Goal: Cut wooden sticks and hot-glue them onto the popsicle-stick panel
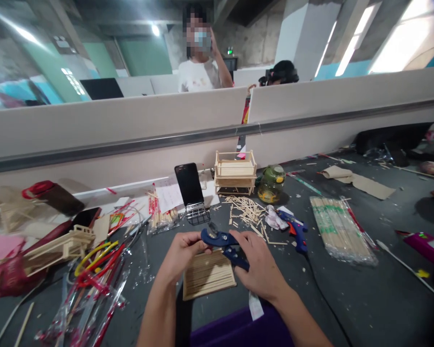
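Note:
My right hand (pixel 256 262) is wrapped around the handles of a blue pair of hand pruners (pixel 217 237), whose dark blade points up and left. Close to the cutter's head, my left hand (pixel 183 253) has its thumb and fingers pinched together; what they hold, if anything, is too small to make out. Below both hands lies a shallow rectangular panel of wooden sticks (pixel 206 285), partly covered by them. Short cut stick pieces (pixel 246 210) are scattered beyond, in front of a two-tiered wooden stick rack (pixel 235 174).
A phone (pixel 189 184) leans on a wire stand, and a green bottle (pixel 272 184) stands beside the rack. Right are a blue glue gun (pixel 299 236) with its cord and bagged sticks (pixel 340 229). Plastic wrappers (pixel 94 294) clutter the left. Behind the partition (pixel 130 120) are two people.

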The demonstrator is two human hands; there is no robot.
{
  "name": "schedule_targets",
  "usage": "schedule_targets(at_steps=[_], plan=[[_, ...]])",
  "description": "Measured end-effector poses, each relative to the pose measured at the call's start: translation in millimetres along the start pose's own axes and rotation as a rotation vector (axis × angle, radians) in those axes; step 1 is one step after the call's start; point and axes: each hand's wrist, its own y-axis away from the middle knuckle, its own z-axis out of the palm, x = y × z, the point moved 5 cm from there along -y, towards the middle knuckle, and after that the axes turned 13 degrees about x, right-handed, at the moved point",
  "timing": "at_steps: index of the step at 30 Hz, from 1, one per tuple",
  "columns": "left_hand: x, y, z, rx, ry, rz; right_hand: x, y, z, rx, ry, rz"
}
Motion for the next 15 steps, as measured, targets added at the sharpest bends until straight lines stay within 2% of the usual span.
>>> schedule_targets(at_steps=[8, 15], plan=[[-14.6, -1.3, 2.6, 0.030, -0.056, 0.026, 1.8, 3.7, 1.2, -0.042, -0.008, 0.020], [-13.7, 5.2, 5.4, 0.045, -0.034, 0.010, 2.2, 6.6, 3.4, -0.064, -0.070, 0.047]])
